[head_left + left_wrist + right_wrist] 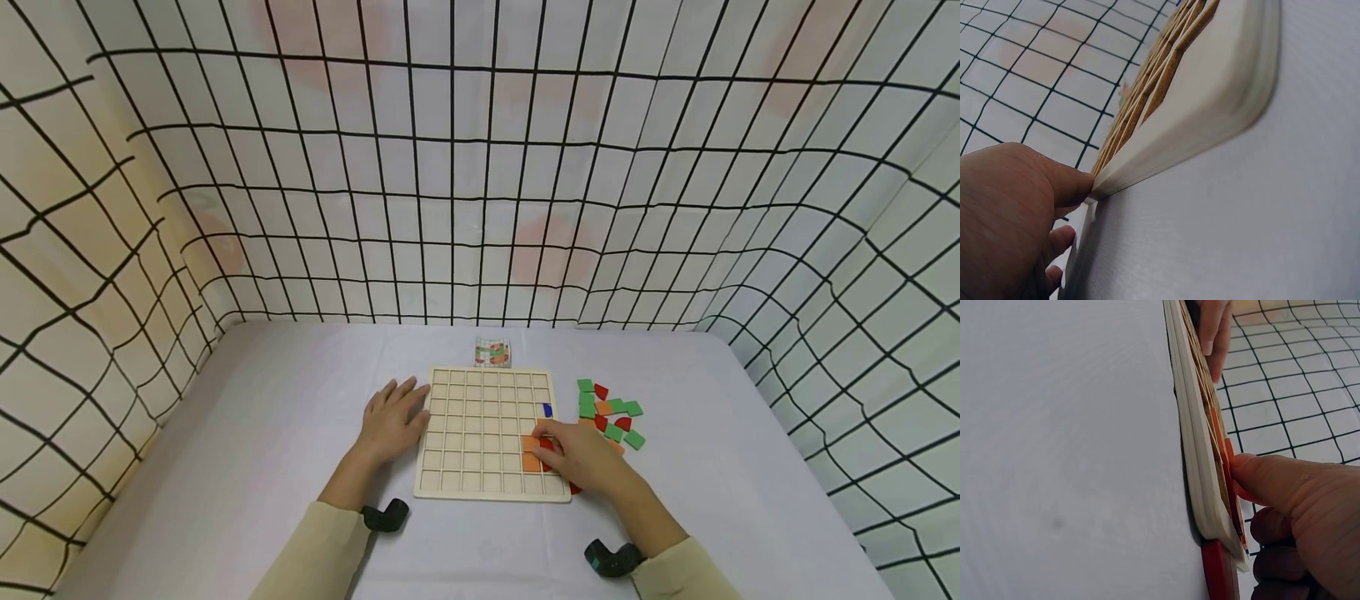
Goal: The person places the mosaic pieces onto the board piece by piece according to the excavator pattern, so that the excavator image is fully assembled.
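Observation:
A pale wooden board (480, 433) with a raised grid lies on the table. My right hand (585, 454) is over its right side, thumb and fingers curled at a red tile (547, 444), which they appear to pinch; the fingers partly hide it. Orange tiles (531, 454) sit in cells just left of it, and a small blue piece (547, 410) lies farther up that side. In the right wrist view the thumb (1266, 478) touches a reddish piece at the board. Spread along the board's left edge, my left hand (392, 421) touches the rim with its fingers extended.
Several green, red and orange tiles (614, 407) lie scattered right of the board. One red tile (1216, 565) rests against the board's near right corner. A small patterned card (492, 352) stands behind the board. Black wire mesh (480, 175) surrounds the table's back and sides.

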### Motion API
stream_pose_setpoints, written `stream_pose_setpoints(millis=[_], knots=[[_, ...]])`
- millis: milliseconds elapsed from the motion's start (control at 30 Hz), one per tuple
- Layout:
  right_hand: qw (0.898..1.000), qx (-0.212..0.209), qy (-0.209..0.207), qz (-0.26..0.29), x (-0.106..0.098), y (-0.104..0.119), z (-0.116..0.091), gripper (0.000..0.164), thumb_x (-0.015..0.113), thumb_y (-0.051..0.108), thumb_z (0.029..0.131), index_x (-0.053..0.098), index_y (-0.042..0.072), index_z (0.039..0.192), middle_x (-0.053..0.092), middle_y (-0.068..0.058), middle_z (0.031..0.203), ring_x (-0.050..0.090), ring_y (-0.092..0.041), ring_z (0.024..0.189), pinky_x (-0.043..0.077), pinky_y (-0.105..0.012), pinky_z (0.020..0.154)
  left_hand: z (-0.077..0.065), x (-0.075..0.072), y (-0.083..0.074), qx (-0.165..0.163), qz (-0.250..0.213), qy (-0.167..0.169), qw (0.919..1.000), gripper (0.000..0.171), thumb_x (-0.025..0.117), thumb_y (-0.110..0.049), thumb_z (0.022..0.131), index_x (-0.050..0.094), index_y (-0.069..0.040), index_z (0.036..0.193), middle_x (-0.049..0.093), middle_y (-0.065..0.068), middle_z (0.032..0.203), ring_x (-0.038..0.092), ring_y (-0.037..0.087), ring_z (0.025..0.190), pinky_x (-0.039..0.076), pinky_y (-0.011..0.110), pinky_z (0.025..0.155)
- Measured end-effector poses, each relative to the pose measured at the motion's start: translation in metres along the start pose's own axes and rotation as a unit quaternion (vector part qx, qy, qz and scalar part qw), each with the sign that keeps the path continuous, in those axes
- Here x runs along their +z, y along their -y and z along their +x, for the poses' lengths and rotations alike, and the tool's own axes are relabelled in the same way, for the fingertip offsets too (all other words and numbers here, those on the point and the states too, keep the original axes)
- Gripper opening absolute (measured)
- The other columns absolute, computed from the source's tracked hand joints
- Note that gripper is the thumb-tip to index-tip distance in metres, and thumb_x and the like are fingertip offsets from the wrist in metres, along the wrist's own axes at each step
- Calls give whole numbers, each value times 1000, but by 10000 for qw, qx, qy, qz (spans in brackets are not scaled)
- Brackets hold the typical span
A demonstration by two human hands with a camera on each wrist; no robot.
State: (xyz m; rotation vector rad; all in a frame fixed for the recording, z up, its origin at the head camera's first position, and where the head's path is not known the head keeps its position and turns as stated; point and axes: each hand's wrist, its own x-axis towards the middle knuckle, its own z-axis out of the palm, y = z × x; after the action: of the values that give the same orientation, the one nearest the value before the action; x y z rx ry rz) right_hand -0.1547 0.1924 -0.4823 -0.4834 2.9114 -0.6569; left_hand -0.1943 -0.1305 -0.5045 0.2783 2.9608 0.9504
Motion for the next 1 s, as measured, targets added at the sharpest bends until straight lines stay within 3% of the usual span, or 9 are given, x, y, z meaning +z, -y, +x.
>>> stream_pose_setpoints(millis=[133, 367, 800, 1000], knots=[[10000, -35, 3, -61, 0, 1, -1, 18, 73, 35, 94, 68, 29, 111, 43, 9, 61, 38, -5, 55, 29, -19, 51, 0, 0, 0, -4, -15, 2, 10000, 51, 54, -28, 102, 51, -15, 151, 37, 15, 165, 19, 45, 156, 11, 70, 123], [9996, 264, -29, -8, 2, 1, 1, 23, 74, 35, 93, 69, 26, 114, 47, 7, 63, 44, -7, 59, 31, -20, 52, 0, -1, 0, 27, -3, -12, 10000, 51, 54, -28, 102, 51, -15, 151, 37, 15, 164, 20, 45, 156, 12, 70, 122], [9995, 282, -116, 21, 5, 0, 1, 18, 76, 35, 92, 69, 28, 107, 46, 7, 63, 43, -7, 58, 30, -20, 52, -1, -1, 0, 32, 6, 3, 10000, 51, 55, -28, 102, 52, -14, 151, 38, 16, 164, 20, 45, 156, 13, 71, 122], [9987, 449, -13, 242, -1, 0, -1, 26, 75, 37, 92, 70, 27, 116, 47, 5, 65, 44, -9, 59, 29, -21, 51, -1, 0, 0, 29, -3, -8, 10000, 50, 55, -27, 102, 52, -15, 151, 38, 15, 164, 20, 45, 156, 12, 71, 122]])
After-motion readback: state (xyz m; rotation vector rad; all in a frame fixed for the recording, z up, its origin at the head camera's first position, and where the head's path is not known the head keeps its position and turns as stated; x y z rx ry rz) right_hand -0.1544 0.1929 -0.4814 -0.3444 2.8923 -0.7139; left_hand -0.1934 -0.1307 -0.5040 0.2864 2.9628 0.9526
